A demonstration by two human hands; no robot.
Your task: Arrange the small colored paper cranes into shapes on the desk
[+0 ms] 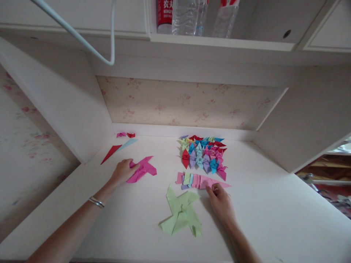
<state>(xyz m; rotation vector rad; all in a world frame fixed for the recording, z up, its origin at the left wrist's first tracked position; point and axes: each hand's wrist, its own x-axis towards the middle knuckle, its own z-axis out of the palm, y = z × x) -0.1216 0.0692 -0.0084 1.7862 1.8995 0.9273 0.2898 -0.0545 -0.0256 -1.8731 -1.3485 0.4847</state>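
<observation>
My left hand (pixel 124 171) is at the left side of a magenta paper pinwheel (pixel 142 169) on the white desk, its fingers closed on one blade. My right hand (pixel 221 202) has its fingers curled, with thumb and forefinger at the lower edge of a pointed pink folded paper (pixel 210 182). That paper lies in line with a row of overlapping folded strips (pixel 187 179) in pink, green and blue. Between my hands, closer to me, a pale green paper pinwheel (pixel 182 211) lies flat. Whatever the right fingertips pinch is partly hidden.
Many small origami pieces (pixel 203 155) stand grouped behind the strips. A red paper (pixel 111 153), a light blue paper (pixel 128 143) and two small folded pieces (pixel 126 134) lie back left. Plastic bottles (pixel 185 16) fill the shelf above; a white lamp arm (pixel 79 36) hangs upper left.
</observation>
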